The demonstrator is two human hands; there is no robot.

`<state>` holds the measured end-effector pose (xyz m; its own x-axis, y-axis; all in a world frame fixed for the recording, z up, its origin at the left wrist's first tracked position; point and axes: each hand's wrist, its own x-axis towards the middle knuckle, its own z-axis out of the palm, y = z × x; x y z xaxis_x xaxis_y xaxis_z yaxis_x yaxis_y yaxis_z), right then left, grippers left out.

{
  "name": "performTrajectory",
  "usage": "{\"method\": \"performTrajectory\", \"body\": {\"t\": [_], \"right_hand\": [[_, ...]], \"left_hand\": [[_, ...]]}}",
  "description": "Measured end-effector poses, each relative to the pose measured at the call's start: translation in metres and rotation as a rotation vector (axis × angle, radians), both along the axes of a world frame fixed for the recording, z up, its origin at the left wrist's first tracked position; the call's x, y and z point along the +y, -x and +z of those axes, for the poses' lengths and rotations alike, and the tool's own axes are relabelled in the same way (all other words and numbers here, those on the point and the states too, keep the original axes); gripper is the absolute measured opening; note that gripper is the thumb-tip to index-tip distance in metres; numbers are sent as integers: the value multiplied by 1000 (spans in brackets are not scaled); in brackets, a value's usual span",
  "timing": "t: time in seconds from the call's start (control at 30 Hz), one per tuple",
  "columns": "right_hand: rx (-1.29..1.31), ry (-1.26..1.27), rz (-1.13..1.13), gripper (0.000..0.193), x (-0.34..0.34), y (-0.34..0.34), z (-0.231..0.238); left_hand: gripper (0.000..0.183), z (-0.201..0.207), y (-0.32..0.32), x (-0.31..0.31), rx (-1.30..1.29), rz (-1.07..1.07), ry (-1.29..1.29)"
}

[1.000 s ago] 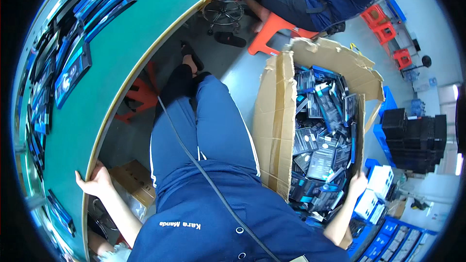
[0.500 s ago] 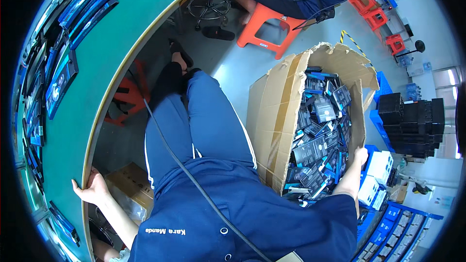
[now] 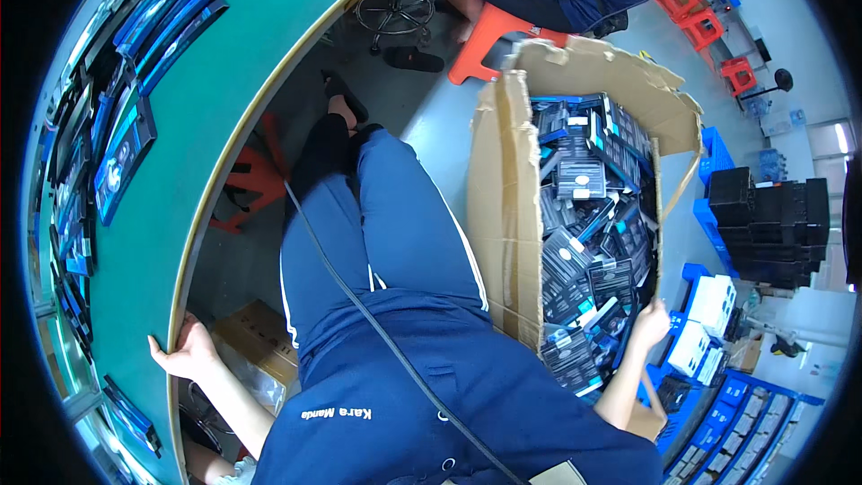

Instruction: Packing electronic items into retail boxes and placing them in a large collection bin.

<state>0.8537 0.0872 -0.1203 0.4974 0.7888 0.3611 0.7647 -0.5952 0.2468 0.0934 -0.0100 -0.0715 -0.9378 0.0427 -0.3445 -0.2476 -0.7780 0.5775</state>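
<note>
A large, torn-edged cardboard carton (image 3: 505, 216) stands at my right side, filled with flat dark blue and black retail boxes (image 3: 575, 180) lying loosely jumbled. My right hand (image 3: 652, 324) is closed around the top edge of the carton's right wall, near its closer end. On my left, my left hand (image 3: 189, 352) holds the rim of the green table (image 3: 193, 139), one finger reaching over the top while the others are partly hidden at the edge.
More flat blue boxes (image 3: 124, 160) line the table's far left side. A person on an orange stool (image 3: 489, 40) sits beyond the carton. Stacked black crates (image 3: 768, 229) and blue bins (image 3: 741, 422) stand at right. A cable (image 3: 359, 305) crosses my lap.
The carton has swung and tipped toward upright, its far end shifting left and away from me. Boxes inside have slid about. My right hand came closer with its wall; my left stays on the table.
</note>
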Motion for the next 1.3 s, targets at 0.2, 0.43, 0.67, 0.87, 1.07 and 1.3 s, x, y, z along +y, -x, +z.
{"method": "performTrajectory", "body": {"t": [0.2, 0.43, 0.67, 0.87, 1.07, 1.3], "right_hand": [[-77, -6, -320, 21, 73, -99, -63], [-329, -95, -35, 56, 80, -62, -47], [669, -115, -361, 82, 95, -129, -154], [1324, -403, -336, 101, 117, -57, -219], [1000, 253, -307, 92, 87, 83, -142], [1099, 598, -58, 102, 87, 96, -94]], "left_hand": [[43, 3, 2, -8, -5, -87, 45], [48, -4, 3, -13, 53, -56, 33], [51, 2, 3, -6, 25, -82, 58], [53, -4, 7, 6, 24, -70, 27], [52, -3, 7, -4, 51, -36, 42], [51, 0, 6, -8, 20, -79, 56]]}}
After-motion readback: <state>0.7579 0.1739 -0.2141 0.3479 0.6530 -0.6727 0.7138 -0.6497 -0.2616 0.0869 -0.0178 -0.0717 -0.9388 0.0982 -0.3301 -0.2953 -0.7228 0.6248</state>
